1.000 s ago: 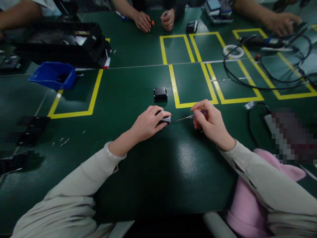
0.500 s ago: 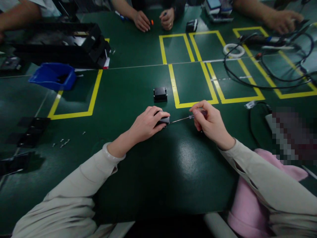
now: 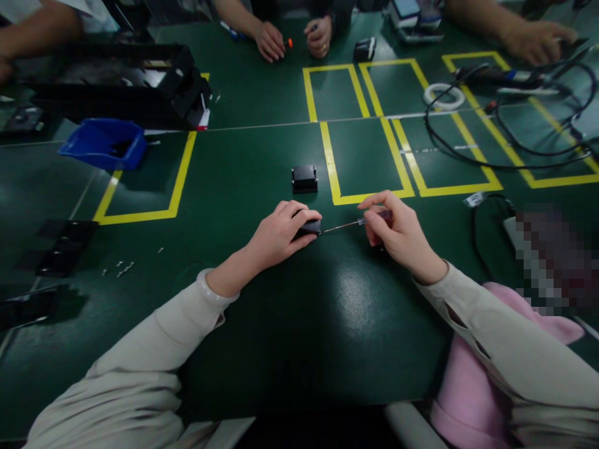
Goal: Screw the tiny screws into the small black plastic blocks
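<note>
My left hand (image 3: 284, 232) is closed round a small black box-shaped part (image 3: 309, 228) on the green table, and its fingers cover much of that part. A screwdriver (image 3: 340, 227) with a see-through handle is gripped in my right hand (image 3: 392, 226). Its thin shaft points left, and the tip meets the right end of the black part. Just beyond my left hand rests a second black box-shaped part (image 3: 304, 179) with small shiny bits at its sides.
At the left are a blue bin (image 3: 103, 143), a long black tray (image 3: 116, 93), several small screws (image 3: 124, 268) and black parts (image 3: 65, 246). Yellow tape (image 3: 372, 198) marks rectangles. A cable (image 3: 505, 163) and a white ring (image 3: 443, 96) lie right. Co-workers' hands (image 3: 318, 37) are across the table.
The black part under my left hand has tilted slightly, and its upper face looks darker. Both hands keep their hold, and the screwdriver tip stays at the part's end.
</note>
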A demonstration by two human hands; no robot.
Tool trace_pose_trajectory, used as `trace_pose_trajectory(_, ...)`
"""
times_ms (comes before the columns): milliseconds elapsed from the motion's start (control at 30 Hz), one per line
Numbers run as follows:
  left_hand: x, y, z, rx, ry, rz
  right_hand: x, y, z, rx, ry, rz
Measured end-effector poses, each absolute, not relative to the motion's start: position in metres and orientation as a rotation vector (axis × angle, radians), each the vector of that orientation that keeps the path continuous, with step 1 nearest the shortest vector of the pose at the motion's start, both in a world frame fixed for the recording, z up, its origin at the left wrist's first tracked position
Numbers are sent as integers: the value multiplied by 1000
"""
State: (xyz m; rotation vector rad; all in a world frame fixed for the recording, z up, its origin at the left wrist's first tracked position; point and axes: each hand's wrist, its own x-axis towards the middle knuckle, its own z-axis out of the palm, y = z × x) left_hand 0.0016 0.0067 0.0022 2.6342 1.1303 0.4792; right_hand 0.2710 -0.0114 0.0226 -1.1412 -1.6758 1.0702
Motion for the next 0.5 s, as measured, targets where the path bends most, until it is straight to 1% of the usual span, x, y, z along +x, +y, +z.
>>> trace_pose_trajectory(500,4,6,0,2668,1181,554,270,-10,22,-1124,-1696,1103)
